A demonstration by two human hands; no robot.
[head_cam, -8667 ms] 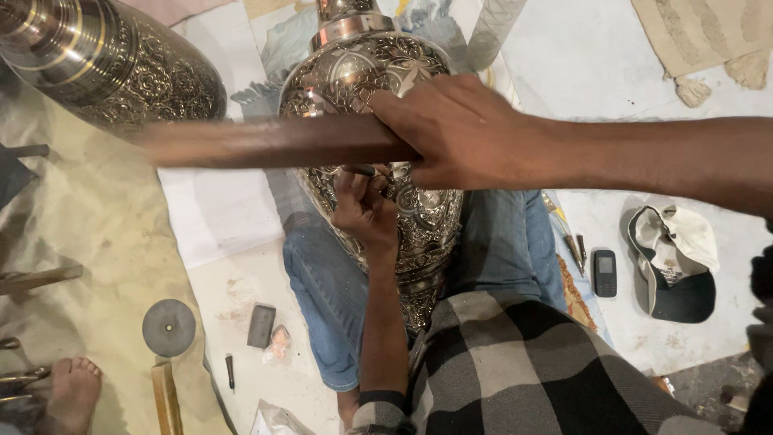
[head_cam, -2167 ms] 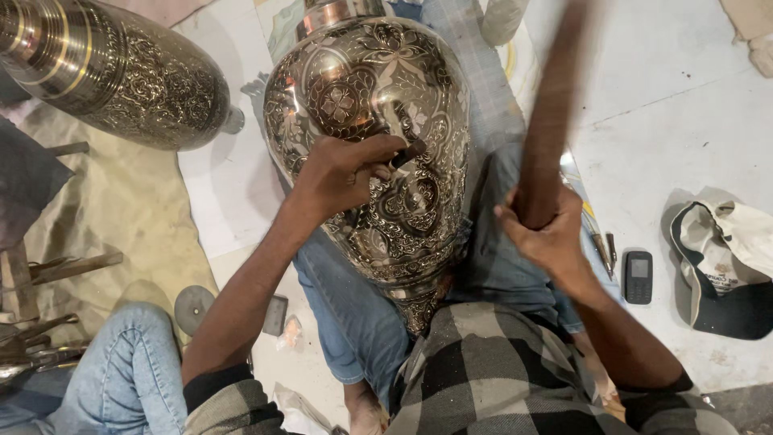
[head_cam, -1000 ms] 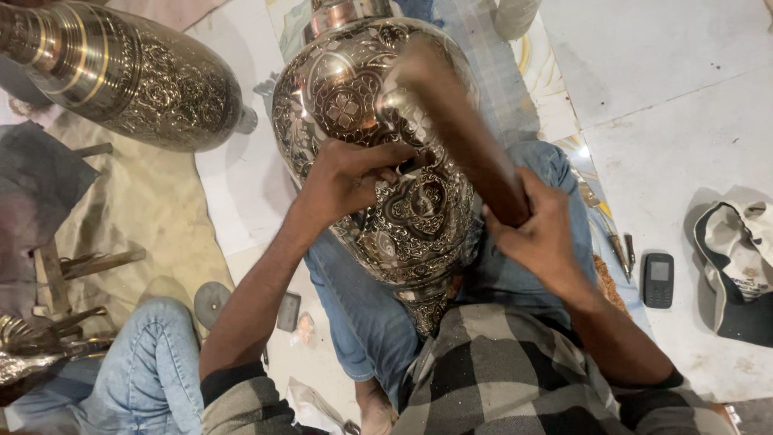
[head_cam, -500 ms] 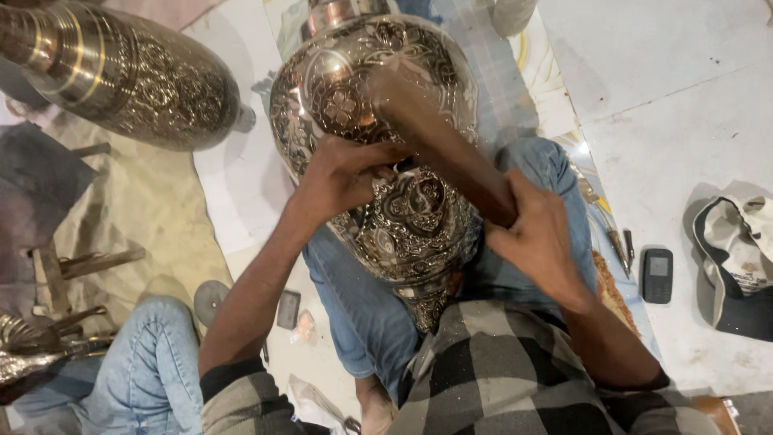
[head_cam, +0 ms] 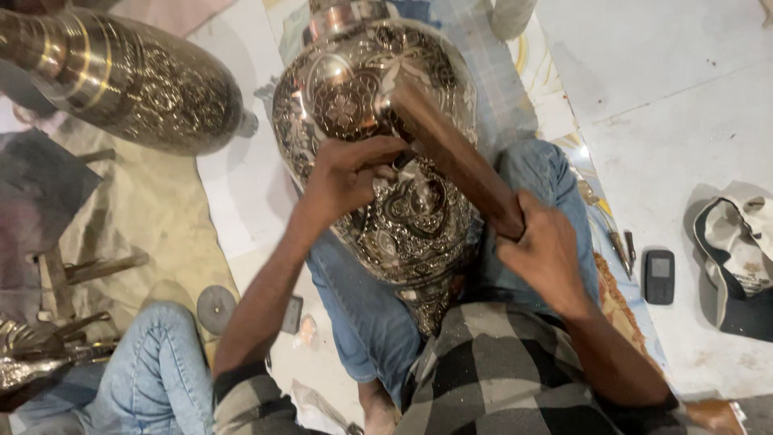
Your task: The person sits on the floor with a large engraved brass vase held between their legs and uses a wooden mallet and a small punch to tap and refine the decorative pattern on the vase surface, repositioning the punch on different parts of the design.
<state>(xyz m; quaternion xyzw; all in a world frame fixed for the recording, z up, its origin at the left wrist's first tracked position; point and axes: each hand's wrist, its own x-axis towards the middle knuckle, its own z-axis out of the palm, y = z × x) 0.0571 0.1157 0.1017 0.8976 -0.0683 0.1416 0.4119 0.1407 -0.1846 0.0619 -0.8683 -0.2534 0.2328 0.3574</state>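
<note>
**A:** The engraved vase (head_cam: 386,161) lies across the person's lap, neck pointing away, base between the knees. Where are the hands?

**B:** The left hand (head_cam: 346,173) is curled shut on the vase's belly, fingers pinched as if around a small punch, though I cannot tell what is in them. The right hand (head_cam: 543,250) is closed around the wooden mallet (head_cam: 455,157), whose head sits just above the left fingers.

**A:** How should a blow like that go?

**B:** I'd judge short, light taps, the vase wedged firmly between the thighs, the left fingers low and steady.

**A:** And the count?

**B:** Two engraved vases: this one, and a second vase (head_cam: 129,76) lying at the floor's far left corner. One mallet. One small phone (head_cam: 659,275) and one cap (head_cam: 737,258) by the right edge.
</note>
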